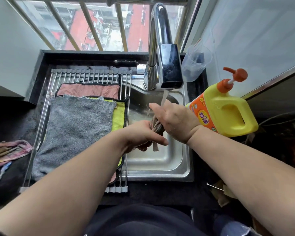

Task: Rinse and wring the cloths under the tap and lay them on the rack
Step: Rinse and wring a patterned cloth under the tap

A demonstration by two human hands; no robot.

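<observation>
From the head camera we look down over the sink [160, 160], and both hands are on one cloth [156, 127]. It is a brownish striped one, twisted into a tight rope, and it sits above the basin just under the tap [165, 53]. The left hand [143, 135] has its fingers curled round the lower end, where a loose tail of fabric hangs below the thumb. The right hand [174, 120] clamps the upper end with its back turned to us. Water [164, 97] runs from the spout and lands right at the right hand's knuckles, and we see drops spattered on the steel behind.

To the left, the rack [92, 77] spans that side of the sink and already carries three cloths. A pink cloth [89, 90] lies at the far end. A yellow cloth [118, 114] with dark trim lies nearer us, and a grey cloth [75, 125] is spread flat on top of both (it covers most of the yellow one). Off the rack, on the dark counter at the far left, we spot a pile [7, 150] of folded cloths. On the right, a yellow soap bottle [228, 113] with an orange pump stands just beside the right wrist, and a clear cup [196, 63] sits behind the tap.
</observation>
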